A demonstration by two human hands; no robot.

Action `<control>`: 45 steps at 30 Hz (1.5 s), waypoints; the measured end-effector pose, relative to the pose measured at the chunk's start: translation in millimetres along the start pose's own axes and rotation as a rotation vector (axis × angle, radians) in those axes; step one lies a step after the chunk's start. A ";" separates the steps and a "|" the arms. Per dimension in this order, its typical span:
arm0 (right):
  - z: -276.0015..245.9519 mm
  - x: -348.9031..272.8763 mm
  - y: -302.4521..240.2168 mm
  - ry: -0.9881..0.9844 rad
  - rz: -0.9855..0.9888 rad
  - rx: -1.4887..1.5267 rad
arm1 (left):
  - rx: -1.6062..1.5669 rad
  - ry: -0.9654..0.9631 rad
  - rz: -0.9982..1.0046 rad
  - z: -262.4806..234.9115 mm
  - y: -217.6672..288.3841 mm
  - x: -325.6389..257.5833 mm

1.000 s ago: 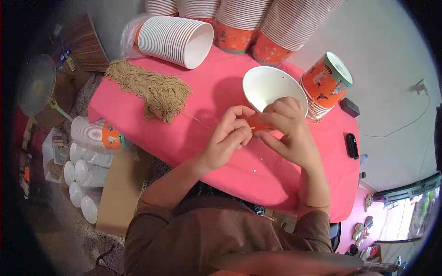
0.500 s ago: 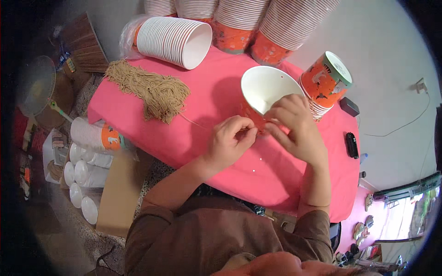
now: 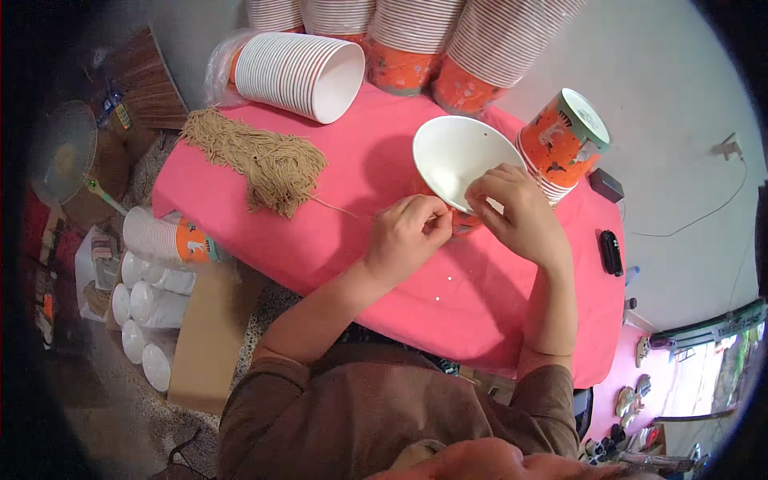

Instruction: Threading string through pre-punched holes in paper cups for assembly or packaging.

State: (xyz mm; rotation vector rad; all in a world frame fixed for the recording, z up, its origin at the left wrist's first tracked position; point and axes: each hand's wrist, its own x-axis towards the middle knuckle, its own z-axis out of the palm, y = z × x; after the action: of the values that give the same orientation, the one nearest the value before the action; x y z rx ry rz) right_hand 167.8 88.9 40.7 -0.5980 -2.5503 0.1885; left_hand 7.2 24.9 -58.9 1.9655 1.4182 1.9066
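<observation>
In front of me a white-lined paper bucket with an orange printed outside stands tilted, its mouth facing up and toward me. My left hand is closed in a pinch against its near side; what lies between the fingertips is too small to make out. My right hand curls over the near right rim, thumb and fingers drawn together, and whatever they pinch is hidden. A bundle of tan cord lies on the pink-covered table at the left, one loose strand trailing toward my left hand.
A nested stack of white buckets lies on its side behind the cord. Wrapped stacks line the wall. Upside-down orange buckets stand at right, near a black object. An open carton sits on the floor at left.
My left hand has shifted slightly right and up, against the bucket's side. My right hand's fingers have drawn in closer at the rim. The bucket has moved slightly left.
</observation>
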 end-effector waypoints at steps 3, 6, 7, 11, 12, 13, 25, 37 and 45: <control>-2.9 3.0 5.2 -0.049 0.015 0.036 | 0.020 0.003 0.016 1.2 0.0 0.8; -6.6 10.4 13.7 -0.191 0.047 0.200 | 0.022 0.009 0.011 1.9 1.2 1.0; -6.7 15.3 16.9 -0.304 0.133 0.306 | 0.010 0.019 0.007 2.6 0.9 0.9; -2.3 35.0 25.7 -0.525 0.071 0.429 | 0.031 0.023 0.002 1.4 1.1 -0.2; -0.1 37.0 28.7 -0.527 0.068 0.429 | 0.034 0.026 0.002 1.0 0.9 -0.5; 2.4 37.9 32.2 -0.554 0.058 0.434 | 0.038 0.023 0.005 1.1 0.6 -0.9; -66.9 -20.8 40.1 0.155 0.383 -0.356 | 0.062 -0.198 0.039 -57.5 -12.4 -6.4; -90.0 -71.1 50.5 -0.022 0.513 -0.438 | -1.070 -0.631 -0.607 -97.7 -12.0 -4.6; -48.7 -14.4 15.9 -0.330 0.170 0.038 | -0.647 -0.388 -0.387 -79.0 3.1 7.1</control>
State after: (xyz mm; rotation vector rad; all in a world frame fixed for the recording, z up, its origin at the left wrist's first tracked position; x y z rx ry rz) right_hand 209.8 97.5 72.3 -0.8283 -2.8013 0.4251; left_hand -56.8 -14.4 -33.1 1.5018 0.8464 1.4533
